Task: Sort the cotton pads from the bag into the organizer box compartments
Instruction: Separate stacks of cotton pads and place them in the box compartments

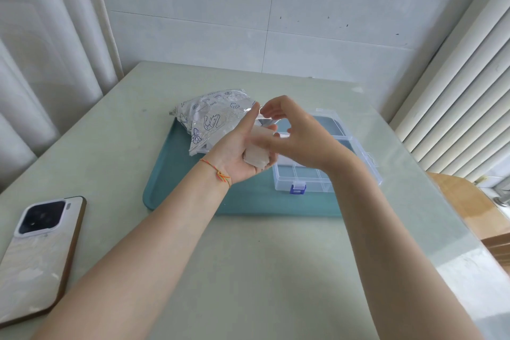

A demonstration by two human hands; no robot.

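Tray [176,196] on bench [262,270]; bag [209,116] left, organizer box [317,176] right on tray; phone [38,254] far left.

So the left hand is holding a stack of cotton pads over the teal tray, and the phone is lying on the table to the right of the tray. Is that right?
Not quite: the phone lies on the table to the left of the teal tray, not the right, as the head view shows. The rest stands: the left hand holds a stack of cotton pads over the tray.
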